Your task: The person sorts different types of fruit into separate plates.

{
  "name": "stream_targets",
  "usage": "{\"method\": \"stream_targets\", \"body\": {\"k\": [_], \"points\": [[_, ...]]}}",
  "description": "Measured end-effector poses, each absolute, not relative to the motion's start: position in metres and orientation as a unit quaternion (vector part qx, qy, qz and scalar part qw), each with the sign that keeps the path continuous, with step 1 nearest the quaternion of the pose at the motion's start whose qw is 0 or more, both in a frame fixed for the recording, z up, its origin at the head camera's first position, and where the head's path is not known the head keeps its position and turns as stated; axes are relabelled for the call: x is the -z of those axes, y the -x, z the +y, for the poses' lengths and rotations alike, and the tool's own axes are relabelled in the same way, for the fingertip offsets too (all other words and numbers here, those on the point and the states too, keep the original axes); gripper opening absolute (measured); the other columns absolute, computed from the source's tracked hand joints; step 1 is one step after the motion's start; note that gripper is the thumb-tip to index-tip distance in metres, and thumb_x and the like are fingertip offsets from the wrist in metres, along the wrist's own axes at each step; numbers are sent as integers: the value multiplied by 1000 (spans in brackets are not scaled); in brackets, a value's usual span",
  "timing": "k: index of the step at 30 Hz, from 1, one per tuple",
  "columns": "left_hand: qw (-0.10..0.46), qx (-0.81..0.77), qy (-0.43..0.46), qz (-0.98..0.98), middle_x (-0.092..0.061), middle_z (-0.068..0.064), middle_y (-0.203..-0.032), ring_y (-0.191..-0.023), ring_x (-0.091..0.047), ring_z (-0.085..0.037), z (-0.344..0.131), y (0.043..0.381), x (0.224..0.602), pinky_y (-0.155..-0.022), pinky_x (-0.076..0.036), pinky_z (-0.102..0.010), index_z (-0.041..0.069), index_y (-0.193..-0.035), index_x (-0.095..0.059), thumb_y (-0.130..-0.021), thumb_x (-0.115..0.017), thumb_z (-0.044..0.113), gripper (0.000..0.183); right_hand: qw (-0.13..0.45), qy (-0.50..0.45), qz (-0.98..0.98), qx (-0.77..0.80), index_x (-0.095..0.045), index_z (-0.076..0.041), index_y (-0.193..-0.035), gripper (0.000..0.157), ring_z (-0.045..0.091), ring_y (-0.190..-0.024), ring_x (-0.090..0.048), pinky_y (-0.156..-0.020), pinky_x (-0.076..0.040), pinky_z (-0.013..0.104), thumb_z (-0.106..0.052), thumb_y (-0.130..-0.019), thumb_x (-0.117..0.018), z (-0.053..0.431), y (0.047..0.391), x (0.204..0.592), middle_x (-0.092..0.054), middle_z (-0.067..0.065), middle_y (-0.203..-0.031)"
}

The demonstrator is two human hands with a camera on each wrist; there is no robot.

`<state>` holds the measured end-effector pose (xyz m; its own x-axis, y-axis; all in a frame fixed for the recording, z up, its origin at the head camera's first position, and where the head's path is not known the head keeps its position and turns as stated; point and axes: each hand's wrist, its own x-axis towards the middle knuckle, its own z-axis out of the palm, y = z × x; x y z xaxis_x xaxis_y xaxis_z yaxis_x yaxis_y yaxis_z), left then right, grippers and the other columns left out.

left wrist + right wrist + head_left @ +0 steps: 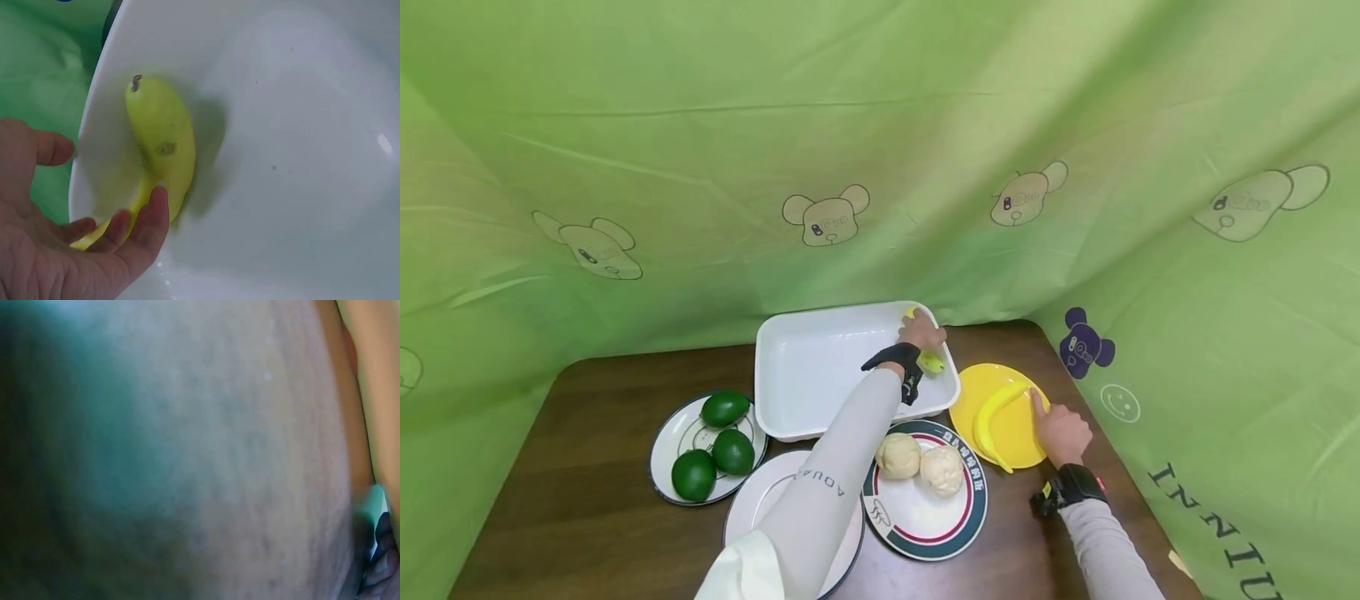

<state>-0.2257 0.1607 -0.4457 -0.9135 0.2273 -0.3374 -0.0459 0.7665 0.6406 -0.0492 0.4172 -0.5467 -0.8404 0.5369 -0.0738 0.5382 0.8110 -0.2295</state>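
Observation:
In the head view my left hand [922,331] is inside the right end of a white basin [805,367]. A yellow-green banana [164,137] lies there against the basin's wall, partly hidden by the fingers. The left wrist view shows the thumb standing apart from it, the other fingers loosely bent at its lower part. On the right, my right hand [1063,433] grips the rim of a yellow plate [1024,442], thumb on top. The right wrist view is blurred, with fingers [382,569] by the plate's edge. A yellow banana [988,421] rests on that plate.
Two pale round buns [942,471] sit on a green-rimmed plate [925,533] in front of the basin. A white plate [748,508] lies partly under my left forearm. Dark green fruits [694,475] fill another plate [664,454] at left. Green cloth [715,275] surrounds the table.

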Motion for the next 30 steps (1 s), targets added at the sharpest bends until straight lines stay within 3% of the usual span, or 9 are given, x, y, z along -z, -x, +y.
{"method": "stream_targets", "body": {"k": [7, 11, 18, 24, 30], "points": [[140, -368, 19, 919, -41, -27, -143, -124, -52, -41, 162, 233, 471, -99, -50, -49, 6, -154, -23, -89, -70, 25, 82, 0, -286, 950, 122, -67, 9, -92, 97, 46, -69, -61, -61, -47, 54, -74, -100, -20, 416, 49, 551, -61, 23, -72], [146, -327, 0, 934, -53, -25, -132, -116, -60, -41, 160, 237, 489, -95, -52, -49, 6, -151, -23, -82, -80, 26, 91, -6, -289, 950, 117, -66, 9, -86, 95, 44, -66, -60, -59, -47, 53, -73, -101, -20, 416, 48, 551, -59, 22, -69], [174, -273, -52, 945, -69, -15, -112, -98, -69, -32, 147, 239, 495, -84, -56, -46, 2, -128, -50, -92, -68, 20, 44, -11, -283, 952, 115, -63, 7, -79, 91, 41, -61, -58, -54, -45, 50, -71, -102, -21, 414, 49, 548, -58, 21, -66], [130, -307, -102, 937, -66, -20, -114, -95, -69, -36, 137, 239, 473, -79, -57, -45, 7, -146, -36, -95, -61, 14, 57, -8, -291, 951, 108, -65, 10, -87, 95, 46, -66, -61, -57, -46, 52, -72, -102, -19, 414, 48, 546, -60, 25, -70], [103, -338, -177, 919, -65, -17, -98, -71, -64, -26, 144, 225, 438, -61, -53, -35, 10, -146, -31, -98, -59, 13, 56, -6, -292, 951, 107, -67, 12, -94, 98, 49, -70, -62, -58, -46, 53, -73, -101, -17, 414, 49, 549, -62, 28, -73]]}}
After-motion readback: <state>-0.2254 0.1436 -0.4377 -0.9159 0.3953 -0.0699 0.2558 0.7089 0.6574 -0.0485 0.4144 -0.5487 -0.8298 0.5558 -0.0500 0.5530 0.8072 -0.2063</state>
